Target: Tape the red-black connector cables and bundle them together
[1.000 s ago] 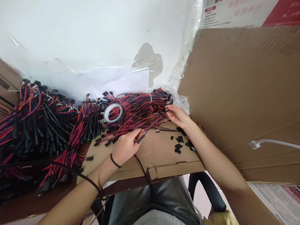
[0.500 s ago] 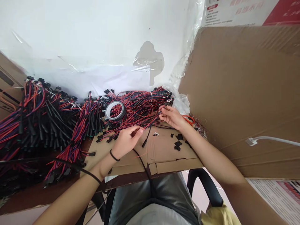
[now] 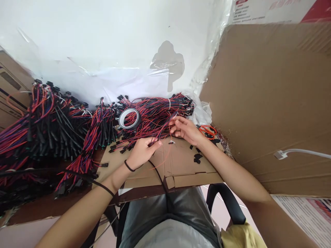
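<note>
My left hand (image 3: 144,152) pinches a dark cable with red and blue wires (image 3: 163,127) between thumb and fingers. The cable's free end rises to the right, past the fingertips of my other hand. My right hand (image 3: 185,131) has its fingers curled, and a thin orange wire (image 3: 170,146) runs up to its fingertips and trails down over the cardboard (image 3: 181,167). How firmly those fingers grip it is hard to see. Behind both hands lies a tied bundle of red, blue and black cables (image 3: 155,103).
A roll of black tape (image 3: 138,120) rests on the bundle. More cable heaps (image 3: 51,127) fill the left side. Orange-handled scissors or a loop (image 3: 208,130) and black scraps (image 3: 198,157) lie at right, beside a plastic bag (image 3: 201,112) and a tall cardboard panel (image 3: 263,103).
The cable between my hands has swung upward; its black end no longer hangs below. My right hand's fingers have loosened from it, and the orange wire now reaches up to them.
</note>
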